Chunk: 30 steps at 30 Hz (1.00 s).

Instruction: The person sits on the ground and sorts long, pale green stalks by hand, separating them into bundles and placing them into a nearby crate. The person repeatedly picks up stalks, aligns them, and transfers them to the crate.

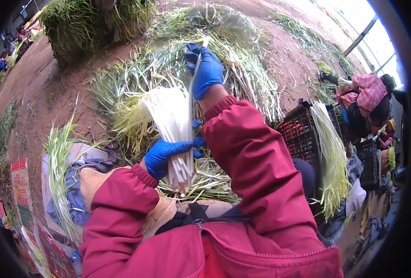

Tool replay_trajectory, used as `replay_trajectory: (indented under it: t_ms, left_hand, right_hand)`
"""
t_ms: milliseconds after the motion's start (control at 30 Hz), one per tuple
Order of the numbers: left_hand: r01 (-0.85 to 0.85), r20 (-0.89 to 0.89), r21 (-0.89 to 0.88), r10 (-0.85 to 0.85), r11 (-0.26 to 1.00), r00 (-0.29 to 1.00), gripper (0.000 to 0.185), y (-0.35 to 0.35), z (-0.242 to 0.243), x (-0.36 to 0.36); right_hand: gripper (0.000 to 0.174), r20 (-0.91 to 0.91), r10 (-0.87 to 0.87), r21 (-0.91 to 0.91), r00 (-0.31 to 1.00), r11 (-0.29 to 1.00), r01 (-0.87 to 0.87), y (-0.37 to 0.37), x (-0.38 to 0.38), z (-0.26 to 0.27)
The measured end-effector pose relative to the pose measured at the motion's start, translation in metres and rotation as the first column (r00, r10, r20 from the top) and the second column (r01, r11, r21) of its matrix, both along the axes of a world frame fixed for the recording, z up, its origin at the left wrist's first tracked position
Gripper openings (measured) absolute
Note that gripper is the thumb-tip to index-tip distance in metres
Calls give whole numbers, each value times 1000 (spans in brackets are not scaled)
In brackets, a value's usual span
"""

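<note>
My left hand (169, 154), in a blue glove, grips a bundle of long white stalks (172, 114), which look like blanched garlic greens. Their white butt ends point down toward my lap, and the yellow-green leaves (136, 121) droop to the left. Higher up, my gloved right hand (207, 71) is closed around a single pale stalk (191, 93). That stalk runs down along the right side of the bundle to my left hand. Beneath and beyond both hands lies a large heap of green and white stalks (250, 80).
Bundled stalks (325, 139) hang over a black plastic crate (297, 133) at right. Leafy stalks (59, 187) lie over cloth and a box at left, near a printed sack (21, 191). Dense green bundles (73, 34) stand at upper left. A person (368, 97) bends at far right.
</note>
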<state>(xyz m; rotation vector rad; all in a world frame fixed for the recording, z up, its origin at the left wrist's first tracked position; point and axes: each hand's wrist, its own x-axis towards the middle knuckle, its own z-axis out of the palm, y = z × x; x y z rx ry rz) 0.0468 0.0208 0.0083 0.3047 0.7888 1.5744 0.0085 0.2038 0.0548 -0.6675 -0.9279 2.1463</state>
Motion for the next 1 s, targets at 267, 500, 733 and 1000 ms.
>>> replay_trajectory:
  t_ms: [267, 500, 733, 1000]
  left_hand:
    - [17, -125, -240, -48, 971, 991, 47, 10, -7, 7]
    - [-325, 18, 30, 324, 945, 946, 54, 23, 9, -2]
    - [-551, 85, 144, 545, 822, 834, 46, 12, 6, -62]
    - [-319, -209, 427, 436, 846, 875, 38, 49, 112, -98]
  right_hand:
    - [28, -25, -109, 54, 994, 992, 111, 29, 3, -65]
    - [38, 321, 4, 88, 947, 996, -34, 59, 71, -118]
    - [35, 147, 144, 250, 979, 952, -177, 11, 109, -109]
    - [42, 10, 164, 519, 986, 842, -145, -40, 156, -19]
